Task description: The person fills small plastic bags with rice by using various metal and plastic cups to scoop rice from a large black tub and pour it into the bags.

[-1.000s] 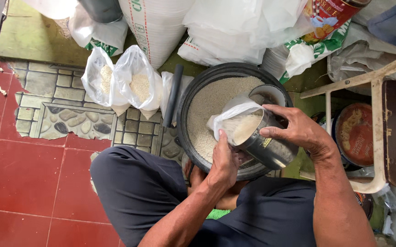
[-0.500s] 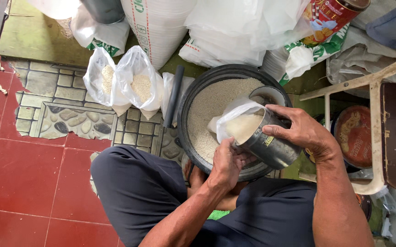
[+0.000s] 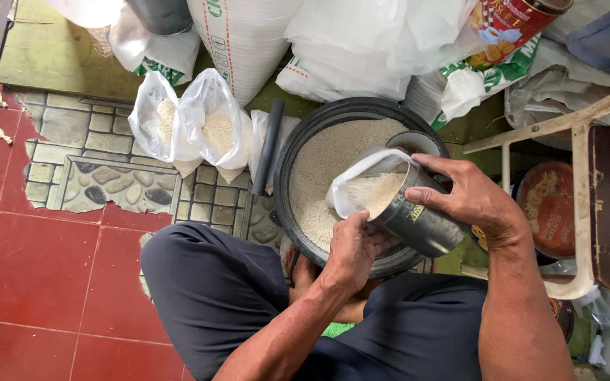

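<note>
The right hand (image 3: 478,201) is wrapped around a grey cylindrical metal can (image 3: 418,222), fingers over the top of its wall and thumb along the near side, clenched firmly on it. The can lies tilted, its long axis running from the closed base low on the person's right up to the open mouth pointing left and slightly away, toward the left hand. That mouth sits inside the neck of a thin clear plastic bag (image 3: 365,190), and pale rice shows at the opening where can and bag meet.

The left hand (image 3: 351,250) is just below and to the left of the can's mouth, closed on the gathered edge of the plastic bag, pinching the film up against the can's rim. So the two grips nearly touch: the left is at the mouth end, the right around the middle and back of the cylinder.

Directly beneath both hands stands a large round black bucket of white rice (image 3: 305,152), its rim passing under the can's base. The bag's body hangs over the grain rather than outside it.

Further left of the left hand, well apart, two filled, tied clear bags of rice (image 3: 192,127) rest on the patterned stone floor tiles (image 3: 100,180).
</note>
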